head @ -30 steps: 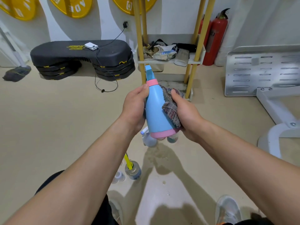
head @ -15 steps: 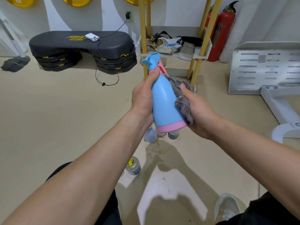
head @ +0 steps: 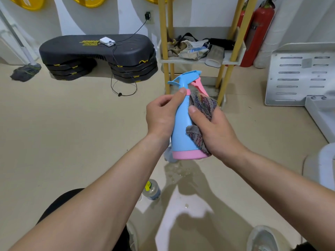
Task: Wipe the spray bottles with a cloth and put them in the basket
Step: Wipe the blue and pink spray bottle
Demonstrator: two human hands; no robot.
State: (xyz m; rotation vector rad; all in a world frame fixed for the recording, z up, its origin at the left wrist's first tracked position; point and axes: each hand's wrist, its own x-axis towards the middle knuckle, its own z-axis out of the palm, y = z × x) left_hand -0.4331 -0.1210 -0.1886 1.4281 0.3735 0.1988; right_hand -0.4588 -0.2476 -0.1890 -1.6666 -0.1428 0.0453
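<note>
Holds blue spray bottle (head: 181,127) mid-air, nozzle up, between both hands. Curls left hand (head: 161,116) round its left side, thumb tip at the pink collar. Clamps striped cloth (head: 203,104) to its right flank with right hand (head: 215,131), thumb across the body. Fingers hidden behind, probably wrapped.

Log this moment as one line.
step: wiping | left hand: grips blue spray bottle near neck | right hand: presses cloth against bottle side
</note>
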